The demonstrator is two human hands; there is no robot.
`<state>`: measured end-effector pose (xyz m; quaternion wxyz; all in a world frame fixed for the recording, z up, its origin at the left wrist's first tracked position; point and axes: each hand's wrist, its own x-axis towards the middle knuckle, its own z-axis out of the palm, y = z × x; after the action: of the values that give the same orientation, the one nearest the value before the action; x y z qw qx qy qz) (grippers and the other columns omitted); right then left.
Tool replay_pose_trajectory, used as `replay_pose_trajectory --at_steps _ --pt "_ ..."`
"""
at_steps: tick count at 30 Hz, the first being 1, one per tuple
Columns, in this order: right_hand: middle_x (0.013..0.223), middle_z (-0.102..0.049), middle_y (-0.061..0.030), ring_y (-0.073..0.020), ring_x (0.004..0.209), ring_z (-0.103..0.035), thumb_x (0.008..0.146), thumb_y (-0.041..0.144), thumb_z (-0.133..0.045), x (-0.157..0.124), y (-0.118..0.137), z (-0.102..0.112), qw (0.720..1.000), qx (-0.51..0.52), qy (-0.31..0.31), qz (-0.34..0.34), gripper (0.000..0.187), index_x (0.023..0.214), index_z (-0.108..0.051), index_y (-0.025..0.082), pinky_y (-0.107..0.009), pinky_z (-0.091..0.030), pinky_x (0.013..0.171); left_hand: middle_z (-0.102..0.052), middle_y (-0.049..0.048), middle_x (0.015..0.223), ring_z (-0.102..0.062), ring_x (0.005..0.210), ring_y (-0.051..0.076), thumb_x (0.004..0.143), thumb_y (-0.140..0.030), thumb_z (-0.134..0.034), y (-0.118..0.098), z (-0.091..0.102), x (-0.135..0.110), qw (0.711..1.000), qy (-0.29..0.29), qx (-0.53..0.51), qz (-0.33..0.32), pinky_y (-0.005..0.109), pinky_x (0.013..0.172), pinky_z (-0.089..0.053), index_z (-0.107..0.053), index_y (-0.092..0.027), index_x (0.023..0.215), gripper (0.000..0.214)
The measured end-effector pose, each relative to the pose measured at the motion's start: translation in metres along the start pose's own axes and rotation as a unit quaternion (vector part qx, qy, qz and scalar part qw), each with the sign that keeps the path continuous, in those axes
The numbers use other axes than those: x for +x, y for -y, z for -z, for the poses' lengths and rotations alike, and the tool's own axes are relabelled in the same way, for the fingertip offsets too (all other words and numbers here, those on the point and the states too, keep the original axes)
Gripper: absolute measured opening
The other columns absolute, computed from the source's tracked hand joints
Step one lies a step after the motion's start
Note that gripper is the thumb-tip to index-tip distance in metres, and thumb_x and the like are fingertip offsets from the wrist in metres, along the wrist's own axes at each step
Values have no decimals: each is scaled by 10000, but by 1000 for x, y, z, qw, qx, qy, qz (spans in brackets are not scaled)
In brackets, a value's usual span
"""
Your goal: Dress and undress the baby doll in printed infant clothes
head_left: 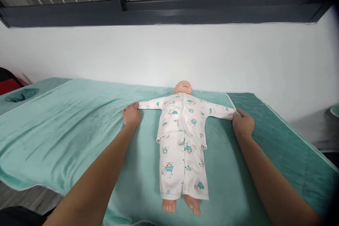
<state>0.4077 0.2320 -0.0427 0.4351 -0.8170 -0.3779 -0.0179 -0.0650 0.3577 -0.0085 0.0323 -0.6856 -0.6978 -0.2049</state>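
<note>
Got left hand [131, 114] on one sleeve end of the baby doll [182, 130], right hand [243, 123] on the other; can't tell if pinching or flat; teal towel [79, 130] under both.

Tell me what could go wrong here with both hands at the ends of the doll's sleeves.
The left hand and right hand sit at the cuffs of the doll's top; uneven pulling could skew it or strain its front closure. The doll's feet lie near the front edge of the towel, so a tug toward you might slide it off.
</note>
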Motion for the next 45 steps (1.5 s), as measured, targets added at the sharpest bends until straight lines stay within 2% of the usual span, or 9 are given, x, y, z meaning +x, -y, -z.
replay_pose_trajectory --at_steps 6,12,16,23,27,30,36,40,45 --pt "1197 -683 -163 -291 1100 -606 801 235 -474 -2 4 1 999 -10 -17 -34 471 1190 -706 106 -418 -432 1003 -545 93 1453 -475 1326 306 846 -85 -394 -2 -1 -4 1000 1 7 -10 476 1064 -375 -570 -195 1364 558" --pt "1186 -646 -189 -291 1096 -577 777 226 -478 -14 4 10 1000 -9 -23 -8 469 1168 -708 108 -417 -423 998 -426 178 1529 -413 1376 340 919 -173 -346 -7 2 -26 1000 2 23 -10 494 1117 -330 -423 -96 1471 563" --pt "1203 -610 -222 -297 1123 -553 801 270 -471 -29 3 17 1000 -2 -25 6 483 1195 -686 91 -422 -413 995 -377 203 1551 -401 1391 349 944 -239 -346 -7 9 -50 999 0 34 -10 496 1135 -316 -418 -91 1471 552" --pt "1381 -527 -188 -317 1282 -486 755 269 -523 -71 1 27 998 -3 -18 66 507 1228 -645 133 -491 -368 1095 -506 165 1461 -463 1349 318 948 -252 -391 -19 27 -122 996 -11 -11 -89 505 1126 -332 -607 -173 1289 411" --pt "1333 -579 -186 -319 1267 -518 793 266 -507 -112 11 41 987 47 0 150 445 1199 -633 137 -526 -396 1084 -585 99 1389 -515 1296 267 931 -246 -455 -29 39 -183 985 -28 -103 -136 484 1153 -306 -597 -215 1277 376" --pt "1341 -589 -140 -275 1254 -542 878 294 -487 -152 27 51 972 118 53 196 401 1250 -592 186 -494 -445 1056 -587 63 1395 -523 1293 244 918 -257 -500 -37 44 -211 975 -18 -169 -143 467 1159 -292 -557 -251 1304 390" --pt "1436 -498 -101 -246 1338 -449 912 222 -485 -199 76 54 935 119 116 312 487 1399 -488 239 -474 -396 1117 -657 69 1265 -582 1192 242 915 -298 -533 -57 48 -196 967 -1 -241 -80 431 1013 -392 -583 -245 1194 288" --pt "1376 -539 -102 -252 1276 -475 926 153 -412 -200 111 53 924 103 94 357 466 1371 -529 226 -460 -418 1074 -691 65 1153 -605 1116 246 900 -236 -533 -64 46 -182 966 3 -239 -97 419 963 -394 -615 -240 1085 202" --pt "1181 -612 -115 -287 1069 -552 911 241 -519 -190 145 52 931 23 69 357 376 1270 -629 219 -454 -470 917 -701 52 1064 -620 1041 229 918 -228 -494 -60 43 -183 962 -9 -252 -104 388 922 -409 -611 -227 954 122"
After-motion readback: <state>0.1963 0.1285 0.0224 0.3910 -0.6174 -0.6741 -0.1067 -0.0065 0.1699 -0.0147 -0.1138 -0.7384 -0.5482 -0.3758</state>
